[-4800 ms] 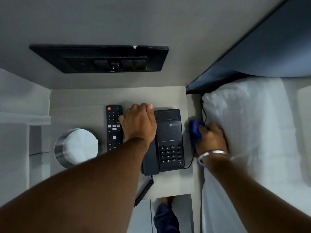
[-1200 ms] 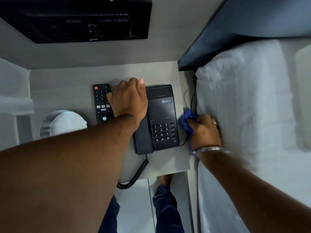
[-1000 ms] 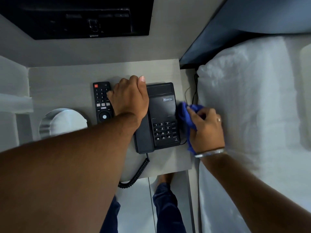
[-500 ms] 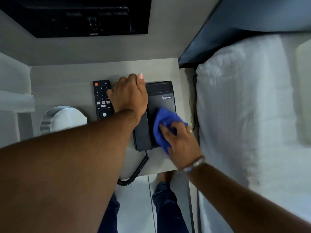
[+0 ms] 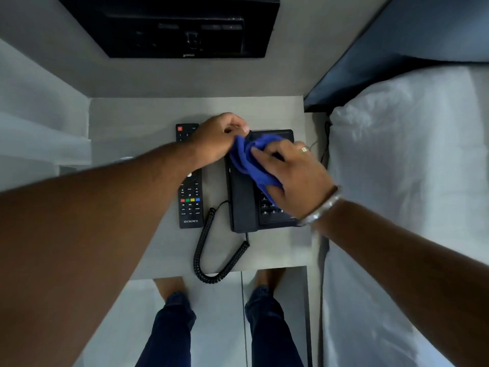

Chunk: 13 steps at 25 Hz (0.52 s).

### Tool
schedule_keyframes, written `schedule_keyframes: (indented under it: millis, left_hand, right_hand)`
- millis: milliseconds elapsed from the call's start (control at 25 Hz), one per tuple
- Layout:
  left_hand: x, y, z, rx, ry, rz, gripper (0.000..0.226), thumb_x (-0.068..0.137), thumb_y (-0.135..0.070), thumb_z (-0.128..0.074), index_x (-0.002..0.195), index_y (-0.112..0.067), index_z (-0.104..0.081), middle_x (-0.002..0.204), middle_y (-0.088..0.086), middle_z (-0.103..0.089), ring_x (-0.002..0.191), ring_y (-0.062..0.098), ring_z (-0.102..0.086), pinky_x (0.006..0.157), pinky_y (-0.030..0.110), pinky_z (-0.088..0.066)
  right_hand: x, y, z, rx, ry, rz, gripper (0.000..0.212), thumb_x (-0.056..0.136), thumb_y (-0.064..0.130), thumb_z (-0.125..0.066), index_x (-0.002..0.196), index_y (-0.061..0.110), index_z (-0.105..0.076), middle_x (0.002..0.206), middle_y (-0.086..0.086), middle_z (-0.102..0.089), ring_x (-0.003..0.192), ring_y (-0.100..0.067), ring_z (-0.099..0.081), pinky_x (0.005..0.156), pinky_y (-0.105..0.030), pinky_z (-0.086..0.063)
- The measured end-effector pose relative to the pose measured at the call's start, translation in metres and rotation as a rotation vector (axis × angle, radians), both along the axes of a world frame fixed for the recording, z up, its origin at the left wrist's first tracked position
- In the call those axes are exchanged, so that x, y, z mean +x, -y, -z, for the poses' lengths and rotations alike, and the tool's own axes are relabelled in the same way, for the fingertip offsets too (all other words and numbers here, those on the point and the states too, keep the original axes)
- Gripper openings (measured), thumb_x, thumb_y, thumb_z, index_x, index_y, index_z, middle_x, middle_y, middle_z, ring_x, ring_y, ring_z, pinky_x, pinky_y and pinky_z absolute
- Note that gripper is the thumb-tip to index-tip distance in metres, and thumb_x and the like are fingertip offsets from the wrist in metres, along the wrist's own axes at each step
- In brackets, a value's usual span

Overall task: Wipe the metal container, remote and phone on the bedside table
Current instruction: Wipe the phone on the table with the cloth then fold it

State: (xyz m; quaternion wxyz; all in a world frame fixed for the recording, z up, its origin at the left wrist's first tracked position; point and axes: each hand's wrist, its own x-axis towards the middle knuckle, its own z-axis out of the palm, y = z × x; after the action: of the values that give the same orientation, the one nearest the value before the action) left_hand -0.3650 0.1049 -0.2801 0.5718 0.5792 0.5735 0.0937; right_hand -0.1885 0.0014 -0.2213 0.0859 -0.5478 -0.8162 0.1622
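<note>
The black phone sits at the right of the bench, and the right hand presses a bunched blue cloth onto its far face, likely to scrub it. The left hand is curled shut at the phone's far-left corner, probably steadying it; the remote lies just left, partly under that forearm.

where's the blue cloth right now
In the head view the cloth lies on the upper half of the phone, mid-table, under the right hand, with the left hand pinching its top corner.
</note>
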Motion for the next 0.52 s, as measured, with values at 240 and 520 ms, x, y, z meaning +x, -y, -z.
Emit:
schedule_keyframes:
  millis: [240, 520]
  left_hand:
    - [-0.005, 0.006, -0.006, 0.186, -0.114, 0.019, 0.042, 0.090, -0.041, -0.065, 0.126, -0.019, -0.059, 0.123, 0.006, -0.064, 0.111, 0.016, -0.061, 0.101, 0.037, -0.048]
    - [-0.005, 0.136, -0.027, 0.316, -0.215, -0.491, 0.032, 0.093, -0.016, -0.063, 0.123, -0.005, -0.061, 0.116, 0.014, -0.065, 0.108, 0.029, -0.060, 0.096, 0.046, -0.048]
  right_hand:
    - [-0.018, 0.055, 0.021, -0.119, 0.086, -0.359, 0.055, 0.063, 0.013, -0.076, 0.118, 0.016, -0.066, 0.104, -0.014, -0.064, 0.079, -0.033, -0.060, 0.064, -0.042, -0.055]
    - [0.004, 0.034, -0.002, -0.084, 0.068, -0.120, 0.036, 0.079, 0.019, -0.066, 0.114, 0.011, -0.067, 0.101, -0.016, -0.061, 0.080, -0.035, -0.059, 0.067, -0.044, -0.055]
